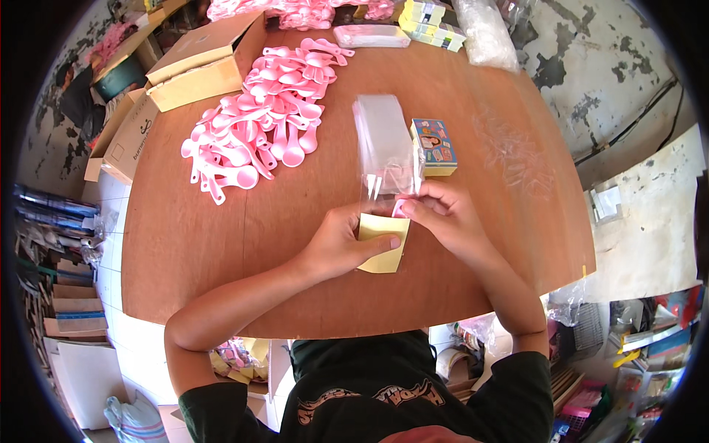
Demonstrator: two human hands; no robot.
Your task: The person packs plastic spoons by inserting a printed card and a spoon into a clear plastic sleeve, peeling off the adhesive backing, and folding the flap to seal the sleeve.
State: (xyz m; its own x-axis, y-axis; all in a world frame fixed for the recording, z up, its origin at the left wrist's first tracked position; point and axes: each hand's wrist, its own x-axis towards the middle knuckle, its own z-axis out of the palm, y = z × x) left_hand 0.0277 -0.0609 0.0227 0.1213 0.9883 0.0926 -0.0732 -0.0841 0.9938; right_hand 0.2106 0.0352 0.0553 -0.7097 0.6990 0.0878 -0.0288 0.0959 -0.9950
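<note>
Under the thumb of the left hand (341, 240), yellow card (385, 229), held flat; other fingers mostly hidden, can't tell their spread. Just beyond, thumb + index of the right hand (449, 221) pinch a pink piece (399, 208), prob. part of a spoon, at the card's top edge. Past those fingertips: stack of clear bags (381, 136); R of it, blue-topped box (436, 142). Well up-left of the fingers, heap of pink spoons (269, 122), loose. Est.: this unit part-done; lots of spoons + bags left; finished count unclear.
</note>
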